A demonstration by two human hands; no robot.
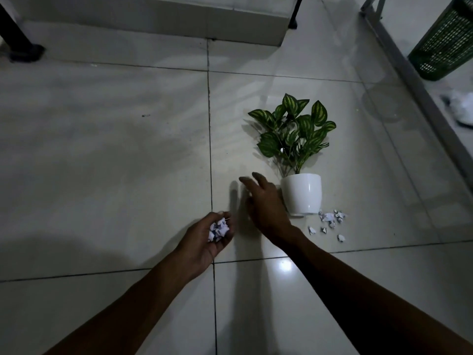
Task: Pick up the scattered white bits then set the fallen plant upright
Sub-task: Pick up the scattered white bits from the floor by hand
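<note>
Your left hand (pixel 210 237) is cupped palm-up around a crumpled wad of white bits (pixel 218 229) (papery, creased). Your right hand (pixel 263 201) is spread open, fingers splayed and empty, hovering over the glossy floor tile (pixel 128 155). Just right of it lies the plant (pixel 294 131) in its smooth round white pot (pixel 303 193). More scattered scraps (pixel 330 220) sit beyond your right wrist, beside the pot's base.
</note>
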